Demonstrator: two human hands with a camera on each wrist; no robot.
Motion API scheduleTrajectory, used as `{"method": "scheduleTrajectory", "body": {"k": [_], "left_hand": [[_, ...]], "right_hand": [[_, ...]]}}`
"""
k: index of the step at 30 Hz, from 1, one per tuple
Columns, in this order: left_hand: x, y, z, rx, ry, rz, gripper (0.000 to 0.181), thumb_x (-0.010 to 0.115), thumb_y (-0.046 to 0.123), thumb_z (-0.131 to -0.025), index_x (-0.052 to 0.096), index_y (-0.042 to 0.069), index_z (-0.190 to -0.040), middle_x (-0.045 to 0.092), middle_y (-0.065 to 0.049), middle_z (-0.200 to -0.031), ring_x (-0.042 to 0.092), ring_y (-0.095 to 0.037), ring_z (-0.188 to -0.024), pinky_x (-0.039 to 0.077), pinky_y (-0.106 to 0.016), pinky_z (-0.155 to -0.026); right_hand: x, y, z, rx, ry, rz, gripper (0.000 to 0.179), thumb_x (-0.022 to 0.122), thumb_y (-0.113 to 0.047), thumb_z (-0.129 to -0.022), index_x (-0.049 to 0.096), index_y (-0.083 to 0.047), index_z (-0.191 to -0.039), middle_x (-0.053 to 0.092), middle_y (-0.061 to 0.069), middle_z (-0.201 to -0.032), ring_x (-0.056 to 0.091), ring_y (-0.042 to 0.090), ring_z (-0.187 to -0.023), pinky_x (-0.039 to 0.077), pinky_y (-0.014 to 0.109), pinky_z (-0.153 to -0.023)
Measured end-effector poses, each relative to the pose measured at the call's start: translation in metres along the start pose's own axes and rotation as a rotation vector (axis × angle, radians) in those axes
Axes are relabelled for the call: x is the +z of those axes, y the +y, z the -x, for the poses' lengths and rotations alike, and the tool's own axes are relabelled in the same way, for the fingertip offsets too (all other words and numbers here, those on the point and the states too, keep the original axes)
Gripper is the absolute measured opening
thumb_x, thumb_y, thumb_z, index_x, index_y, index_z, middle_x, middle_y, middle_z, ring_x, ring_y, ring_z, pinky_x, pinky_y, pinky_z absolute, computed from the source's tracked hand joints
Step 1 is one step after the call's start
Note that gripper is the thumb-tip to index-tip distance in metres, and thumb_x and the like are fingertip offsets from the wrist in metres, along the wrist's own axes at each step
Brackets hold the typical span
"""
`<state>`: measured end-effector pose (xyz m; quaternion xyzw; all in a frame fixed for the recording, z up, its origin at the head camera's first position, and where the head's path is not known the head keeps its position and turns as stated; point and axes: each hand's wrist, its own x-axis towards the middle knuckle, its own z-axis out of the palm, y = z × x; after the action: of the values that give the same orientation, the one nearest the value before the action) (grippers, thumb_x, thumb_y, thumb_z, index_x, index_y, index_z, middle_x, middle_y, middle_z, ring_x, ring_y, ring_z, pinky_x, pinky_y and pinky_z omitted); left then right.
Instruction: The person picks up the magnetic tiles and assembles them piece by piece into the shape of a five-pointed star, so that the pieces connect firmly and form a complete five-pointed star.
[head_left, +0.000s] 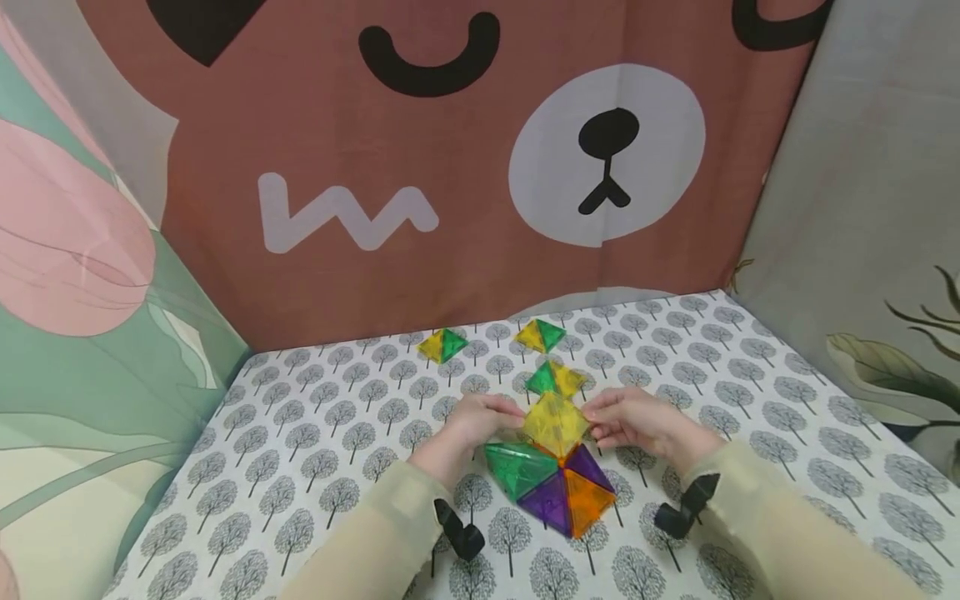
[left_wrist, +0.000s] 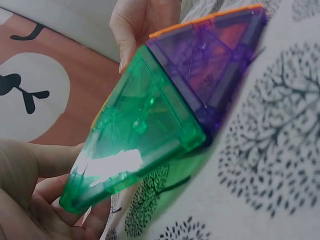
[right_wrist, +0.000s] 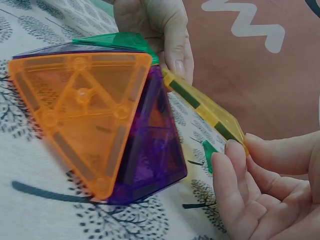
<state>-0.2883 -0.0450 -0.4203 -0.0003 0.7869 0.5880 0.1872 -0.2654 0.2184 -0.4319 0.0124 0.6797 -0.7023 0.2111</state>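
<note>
Both hands hold a yellow square magnetic tile (head_left: 556, 423) by opposite corners. My left hand (head_left: 480, 421) pinches its left corner. My right hand (head_left: 637, 421) grips the right corner between thumb and fingers, as the right wrist view also shows. Below the yellow tile stands a raised shape of joined triangular magnetic tiles. It has a green tile (left_wrist: 135, 130) beside the left hand, purple tiles (left_wrist: 207, 55) and an orange tile (right_wrist: 82, 107) facing the right wrist camera. The yellow tile's near corner meets the top of this shape. Its underside is hidden in the head view.
Just beyond the yellow tile lies a green-and-yellow piece (head_left: 555, 379). Two more such pieces, one at the back left (head_left: 442, 345) and another farther right (head_left: 540, 335), rest on the tree-print cloth (head_left: 315, 467). A bear-print curtain (head_left: 465, 158) stands behind.
</note>
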Motion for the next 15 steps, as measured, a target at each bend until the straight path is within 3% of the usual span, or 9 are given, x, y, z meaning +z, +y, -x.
{"method": "scheduleTrajectory", "body": {"k": [3, 9, 15], "left_hand": [[0.0, -0.0013, 0.0, -0.001, -0.006, -0.034, 0.014, 0.08, 0.01, -0.08, 0.078, 0.011, -0.094, 0.065, -0.003, -0.109, 0.06, -0.024, -0.098, 0.053, -0.043, -0.084], [0.0009, -0.004, 0.0026, -0.085, -0.048, 0.033, 0.014, 0.079, 0.008, -0.081, 0.076, 0.01, -0.094, 0.066, -0.009, -0.101, 0.066, -0.03, -0.083, 0.058, -0.045, -0.063], [0.0018, -0.0015, 0.0051, -0.037, -0.064, -0.077, 0.011, 0.078, 0.007, -0.081, 0.075, 0.01, -0.092, 0.06, -0.006, -0.112, 0.061, -0.027, -0.087, 0.058, -0.042, -0.067]], "right_hand": [[-0.0002, 0.0033, 0.0004, -0.004, -0.01, -0.002, 0.016, 0.063, -0.004, -0.095, 0.065, 0.005, -0.108, 0.065, 0.008, -0.085, 0.064, 0.015, -0.071, 0.059, 0.03, -0.07], [0.0005, 0.0063, 0.0024, -0.008, -0.029, -0.003, 0.018, 0.064, -0.005, -0.094, 0.066, 0.005, -0.109, 0.067, 0.008, -0.081, 0.065, 0.013, -0.068, 0.058, 0.026, -0.063], [0.0038, 0.0063, 0.0028, -0.016, -0.039, 0.066, 0.026, 0.064, -0.007, -0.094, 0.063, 0.008, -0.115, 0.067, 0.008, -0.081, 0.063, 0.013, -0.067, 0.053, 0.022, -0.057]]}}
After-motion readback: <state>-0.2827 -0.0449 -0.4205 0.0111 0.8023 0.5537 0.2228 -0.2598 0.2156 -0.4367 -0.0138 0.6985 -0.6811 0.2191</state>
